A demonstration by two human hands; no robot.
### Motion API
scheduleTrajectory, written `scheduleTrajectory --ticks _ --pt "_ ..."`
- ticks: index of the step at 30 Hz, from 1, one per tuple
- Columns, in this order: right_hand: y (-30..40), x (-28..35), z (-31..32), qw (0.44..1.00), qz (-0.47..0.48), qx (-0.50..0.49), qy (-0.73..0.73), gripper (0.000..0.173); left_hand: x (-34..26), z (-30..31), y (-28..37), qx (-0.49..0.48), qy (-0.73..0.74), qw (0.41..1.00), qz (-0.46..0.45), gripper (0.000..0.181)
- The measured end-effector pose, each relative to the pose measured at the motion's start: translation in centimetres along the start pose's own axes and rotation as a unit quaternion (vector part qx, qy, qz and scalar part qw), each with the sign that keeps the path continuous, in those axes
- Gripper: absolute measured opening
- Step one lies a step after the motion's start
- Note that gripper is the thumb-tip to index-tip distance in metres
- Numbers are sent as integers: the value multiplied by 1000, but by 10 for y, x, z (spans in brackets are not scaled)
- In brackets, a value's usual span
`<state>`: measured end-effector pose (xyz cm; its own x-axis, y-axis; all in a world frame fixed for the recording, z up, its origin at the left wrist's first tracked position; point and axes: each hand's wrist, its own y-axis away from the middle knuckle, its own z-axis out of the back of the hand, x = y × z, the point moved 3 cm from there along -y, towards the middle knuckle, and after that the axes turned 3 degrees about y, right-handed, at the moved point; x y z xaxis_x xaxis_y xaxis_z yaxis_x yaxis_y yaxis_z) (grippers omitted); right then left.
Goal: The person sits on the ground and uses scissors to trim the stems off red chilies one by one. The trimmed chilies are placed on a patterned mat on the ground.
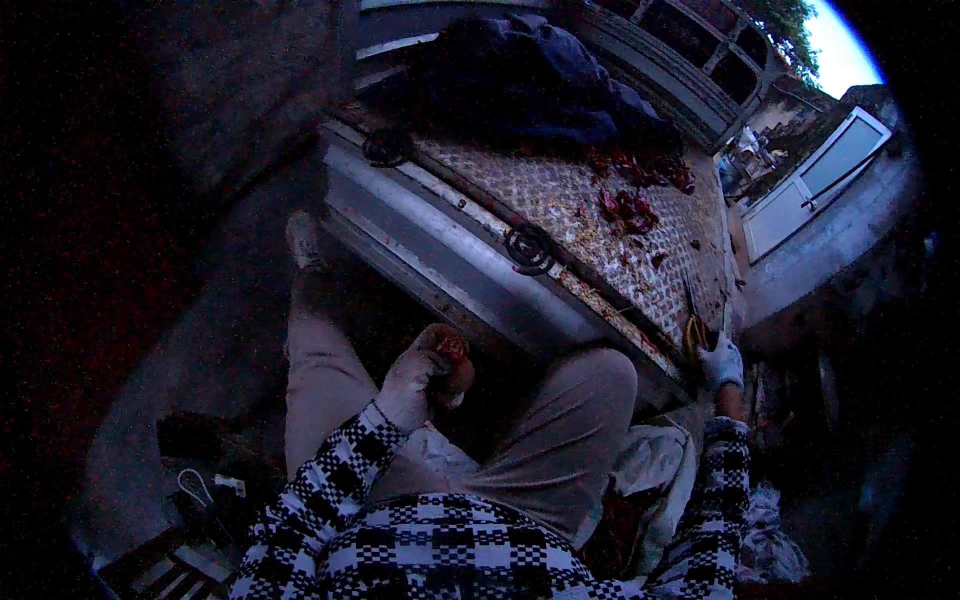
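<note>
My left hand (415, 379), in a pale glove, is closed on a roundish reddish-brown thing (454, 364), perhaps an onion; the dim light hides its detail. It hangs above my lap, between my knees. At the right, my right hand (721, 363), also in a pale glove, is at the handles of yellow-handled scissors (694, 330) by the near corner of a patterned metal bed (517, 176). Whether its fingers grip them cannot be told. The scissors' blades point away from me. Dark red scraps (628, 210), like peelings, lie on the bed.
A heap of dark cloth (540, 82) covers the bed's far part. The bed's raised metal edge (480, 240) runs in front of my knees, with a dark coil (529, 249) on it. A pale sack (652, 457) stands beside my right knee. A white door (814, 184) leans further right.
</note>
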<state>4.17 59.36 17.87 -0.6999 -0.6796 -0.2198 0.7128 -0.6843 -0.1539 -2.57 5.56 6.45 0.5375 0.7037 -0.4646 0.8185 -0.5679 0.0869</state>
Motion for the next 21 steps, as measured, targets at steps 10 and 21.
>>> scheduleTrajectory --ticks 10,21 --pt "5 14 22 979 98 154 -89 53 -14 2 4 -10 -98 994 -52 24" --pt "-69 -18 -44 982 81 156 66 42 -22 11 6 -50 -174 981 -74 22"
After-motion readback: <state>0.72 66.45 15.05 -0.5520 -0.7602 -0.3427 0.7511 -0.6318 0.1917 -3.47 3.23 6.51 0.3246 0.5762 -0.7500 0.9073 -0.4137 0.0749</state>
